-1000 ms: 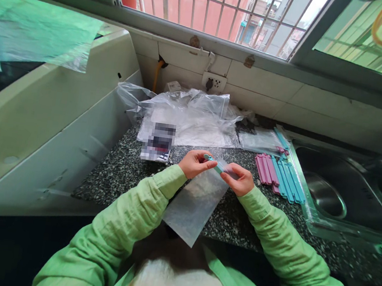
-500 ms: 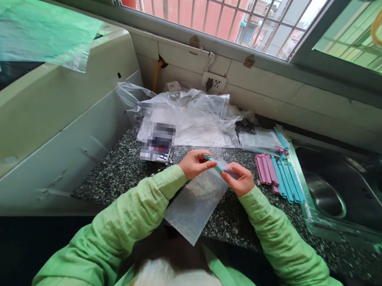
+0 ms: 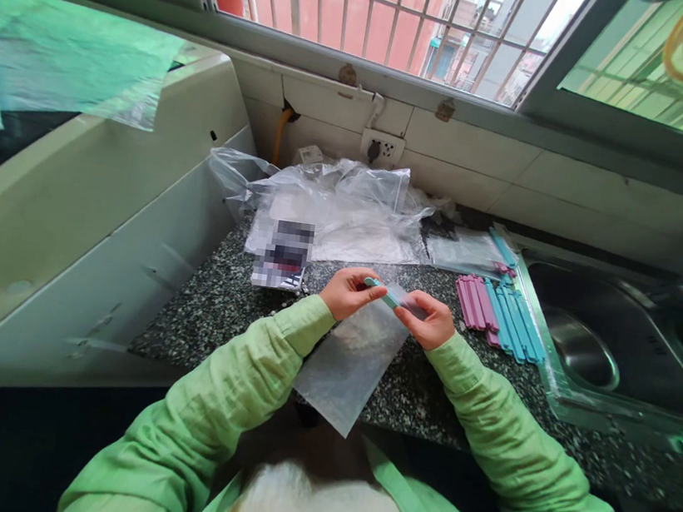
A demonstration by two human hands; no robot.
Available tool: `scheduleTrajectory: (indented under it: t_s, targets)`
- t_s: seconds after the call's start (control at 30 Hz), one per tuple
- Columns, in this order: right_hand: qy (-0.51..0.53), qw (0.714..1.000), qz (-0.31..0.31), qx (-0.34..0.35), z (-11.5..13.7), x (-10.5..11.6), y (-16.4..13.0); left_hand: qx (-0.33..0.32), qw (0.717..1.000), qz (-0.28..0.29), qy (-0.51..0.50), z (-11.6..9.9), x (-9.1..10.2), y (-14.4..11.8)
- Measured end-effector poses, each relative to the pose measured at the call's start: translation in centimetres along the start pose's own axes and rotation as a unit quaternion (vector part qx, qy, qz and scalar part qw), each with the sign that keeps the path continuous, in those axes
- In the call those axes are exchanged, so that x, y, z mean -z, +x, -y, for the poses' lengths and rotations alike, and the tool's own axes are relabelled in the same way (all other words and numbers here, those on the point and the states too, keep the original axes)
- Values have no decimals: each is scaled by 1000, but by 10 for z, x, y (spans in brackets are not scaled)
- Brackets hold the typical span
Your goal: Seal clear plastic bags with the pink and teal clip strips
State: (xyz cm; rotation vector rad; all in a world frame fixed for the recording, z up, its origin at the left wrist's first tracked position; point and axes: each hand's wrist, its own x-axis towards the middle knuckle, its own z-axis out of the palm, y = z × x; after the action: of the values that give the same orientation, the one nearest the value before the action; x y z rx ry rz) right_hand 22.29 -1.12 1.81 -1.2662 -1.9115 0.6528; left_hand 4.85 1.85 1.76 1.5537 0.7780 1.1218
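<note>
Between both hands is a teal bag sealing clip, held slantwise across the top of a frosted clear plastic bag. The bag hangs down toward me, its lower corner past the counter's front edge. My left hand is closed, pinching the clip's left end between thumb and fingers. My right hand is closed too, gripping the clip's right end and the bag's edge. To the right lie several pink clips and several blue clips in rows on the counter.
Crumpled clear plastic sheeting covers the back of the speckled counter. Flat clear bags lie beside it. A partly blurred box sits left of my hands. A steel sink is at right, a pale appliance at left.
The teal clip has turned slightly in my fingers, and its rounded left end looks flatter. The bag's lower corner has shifted a little. Both hands stay in nearly the same place.
</note>
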Motion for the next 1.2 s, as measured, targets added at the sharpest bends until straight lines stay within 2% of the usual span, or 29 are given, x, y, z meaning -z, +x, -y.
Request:
scheduleTrajectory:
  t_s: [0.27,0.43,0.6,0.8,1.2]
  targets:
    - [-19,999,-9,32,0,2,1,2,1000,-3,4,-1,0,0]
    - [-27,998,-13,52,0,5,2,30,1000,5,-7,0,-1,0]
    - [-20,999,-15,44,0,9,3,51,998,42,9,6,1,1]
    - [-23,998,-50,22,-3,17,3,77,989,104,68,11,1,1]
    - [-29,994,-99,36,-18,17,7,109,988,85,68,6,-5,1]
